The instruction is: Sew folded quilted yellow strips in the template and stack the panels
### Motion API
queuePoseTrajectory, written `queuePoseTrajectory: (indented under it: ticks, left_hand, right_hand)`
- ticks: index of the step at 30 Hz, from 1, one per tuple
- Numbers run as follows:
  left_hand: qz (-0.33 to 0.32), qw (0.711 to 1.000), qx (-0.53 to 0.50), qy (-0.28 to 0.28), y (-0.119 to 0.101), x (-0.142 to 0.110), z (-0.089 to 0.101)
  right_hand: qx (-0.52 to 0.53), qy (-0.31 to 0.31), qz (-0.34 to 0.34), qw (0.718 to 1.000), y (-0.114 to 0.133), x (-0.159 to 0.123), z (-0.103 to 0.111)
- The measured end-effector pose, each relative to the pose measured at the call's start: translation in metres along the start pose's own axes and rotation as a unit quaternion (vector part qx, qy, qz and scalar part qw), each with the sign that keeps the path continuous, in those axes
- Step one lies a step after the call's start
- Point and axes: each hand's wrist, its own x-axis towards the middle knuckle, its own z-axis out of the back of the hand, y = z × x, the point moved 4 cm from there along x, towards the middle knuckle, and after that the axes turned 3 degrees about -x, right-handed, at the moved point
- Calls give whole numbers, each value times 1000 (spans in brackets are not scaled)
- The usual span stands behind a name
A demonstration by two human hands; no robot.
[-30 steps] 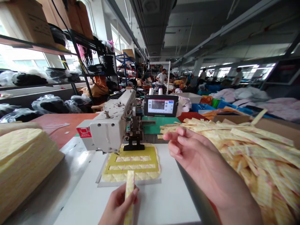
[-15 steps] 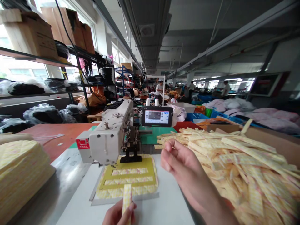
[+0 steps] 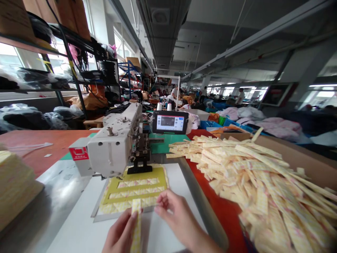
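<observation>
My left hand [image 3: 122, 228] pinches a yellow checked fabric strip [image 3: 136, 225] between thumb and fingers. The strip's upper end lies over the front edge of a yellow quilted fabric panel [image 3: 121, 207]. To the right of the strip, my right hand [image 3: 176, 214] hovers by the panel's front right corner, fingers loosely curled, a gap between thumb and fingertips and nothing visible in it. On the panel rests an olive-yellow template [image 3: 113, 184] with two long slots. The black presser clamp [image 3: 139, 169] of a sewing machine [image 3: 110, 151] sits at the template's back edge.
A large heap of similar strips [image 3: 237, 168] lies on the right beside a cardboard box wall [image 3: 295, 158]. Stacked quilted panels [image 3: 15, 189] stand at the left. Behind the machine are a control screen [image 3: 170, 122] and thread cones [image 3: 159, 106]. People work far back.
My right hand has come down and left from beside the strip heap to the panel's front corner. The left hand has moved slightly up with the strip. The view has shifted right.
</observation>
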Motion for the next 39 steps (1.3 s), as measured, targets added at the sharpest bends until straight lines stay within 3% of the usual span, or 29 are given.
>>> queuePoseTrajectory:
  ticks: [3,6,9,13,21,39]
  left_hand:
    - [-6,998,-52,-19,-7,-5,-6]
    - [-61,993,-85,-48,-20,-20,-13]
    - [-125,992,-24,-11,-38,-34,-23]
    - [-150,989,10,7,-59,-43,-30]
    - [-183,982,39,-2,-73,-52,-30]
    - [-146,988,43,10,-72,-50,-24]
  right_hand:
    - [125,23,-52,991,-8,-11,-9]
    - [242,52,-107,963,-5,-25,-20]
    - [305,58,-136,941,3,-34,-24]
    - [366,74,-179,910,12,-40,-27]
    - [370,45,-204,905,18,-45,-26]
    - [355,46,-236,904,4,-48,-27]
